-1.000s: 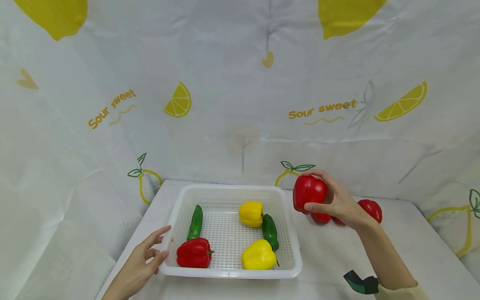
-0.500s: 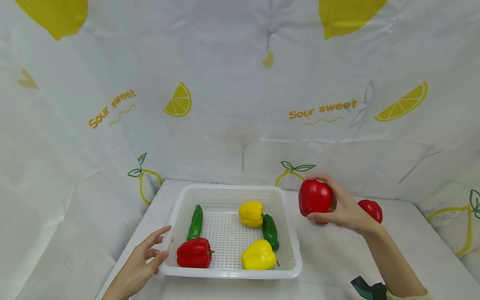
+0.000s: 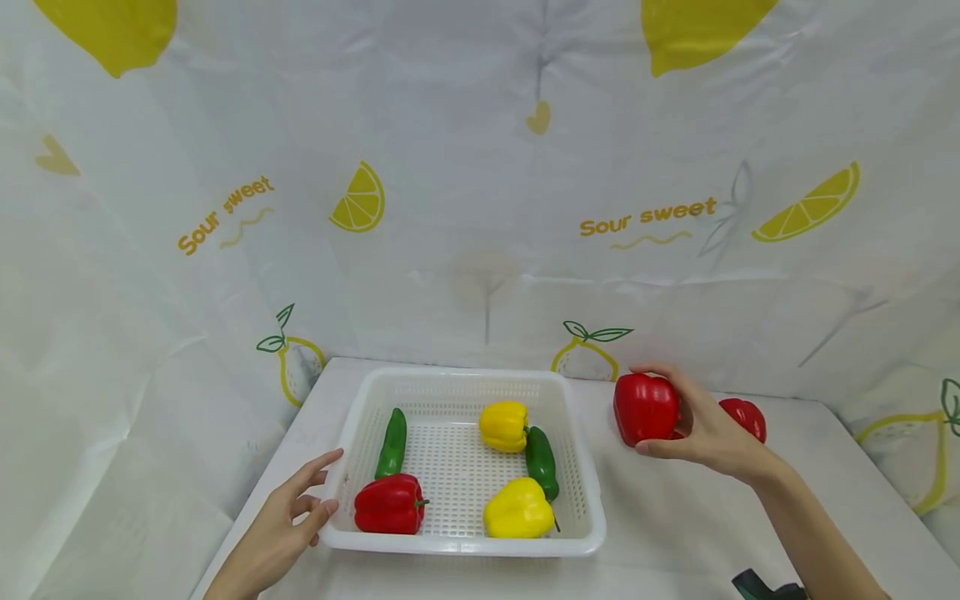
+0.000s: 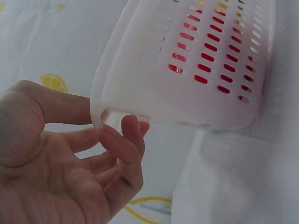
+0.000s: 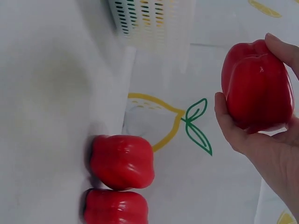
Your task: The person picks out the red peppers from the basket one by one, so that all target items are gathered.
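Observation:
My right hand (image 3: pixel 708 437) holds a glossy red bell pepper (image 3: pixel 645 408) to the right of the white basket (image 3: pixel 461 546). In the right wrist view, thumb and fingers wrap that pepper from either side, and it hangs above the table. Two more red bell peppers lie below it there, a nearer one (image 5: pixel 122 161) and another (image 5: pixel 117 207) cut off by the frame. My left hand (image 3: pixel 281 525) is at the basket's left front corner; the left wrist view shows its fingertips pinching the rim (image 4: pixel 96 100). One red bell pepper (image 3: pixel 742 418) shows behind my right wrist.
Inside the basket lie a red bell pepper (image 3: pixel 388 504), a yellow bell pepper (image 3: pixel 503 427) and a second yellow one (image 3: pixel 519 508). Two long green peppers are there too, one left (image 3: pixel 392 444) and one right (image 3: pixel 542 463). A lemon-print sheet (image 3: pixel 450 208) rises behind the table.
My right hand has moved right and down in the head view with the red bell pepper, now covering most of the peppers behind it. The left hand and basket have stayed put.

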`<state>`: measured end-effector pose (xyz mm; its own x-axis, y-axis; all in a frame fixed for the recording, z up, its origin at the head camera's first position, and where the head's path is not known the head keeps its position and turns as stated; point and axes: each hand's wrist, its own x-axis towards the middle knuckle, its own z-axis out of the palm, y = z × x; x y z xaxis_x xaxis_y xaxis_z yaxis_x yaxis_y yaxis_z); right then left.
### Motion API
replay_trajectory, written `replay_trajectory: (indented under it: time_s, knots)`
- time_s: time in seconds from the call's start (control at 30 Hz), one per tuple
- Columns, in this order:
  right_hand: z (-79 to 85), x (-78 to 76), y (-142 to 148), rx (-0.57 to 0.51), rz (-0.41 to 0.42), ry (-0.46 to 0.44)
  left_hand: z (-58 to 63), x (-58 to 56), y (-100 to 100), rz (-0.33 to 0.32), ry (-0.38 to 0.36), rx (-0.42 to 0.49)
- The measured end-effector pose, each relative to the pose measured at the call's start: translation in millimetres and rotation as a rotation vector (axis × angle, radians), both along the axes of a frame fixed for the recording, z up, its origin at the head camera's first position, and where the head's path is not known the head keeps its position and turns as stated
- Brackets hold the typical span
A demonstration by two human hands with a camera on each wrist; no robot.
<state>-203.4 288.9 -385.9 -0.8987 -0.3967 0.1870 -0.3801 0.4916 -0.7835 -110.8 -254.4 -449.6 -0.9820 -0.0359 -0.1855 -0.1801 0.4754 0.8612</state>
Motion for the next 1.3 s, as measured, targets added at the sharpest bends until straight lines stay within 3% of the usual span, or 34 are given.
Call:
replay_trajectory:
  time_s: [0.5, 0.83, 1.3]
  knots:
    - [-29.5, 9.3, 23, 0.059, -0.001, -0.087, 0.1, -1.0, 0, 0.004, 0.0, -0.006]
    - [-48.3, 8.6, 35, 0.146, 0.001, -0.155, 0.4, -0.4, -1, -0.005, -0.006, -0.003]
    - [-64.8, 4.8, 46, 0.174, 0.034, -0.221, -0.5, -0.4, 0, -0.002, -0.002, -0.017]
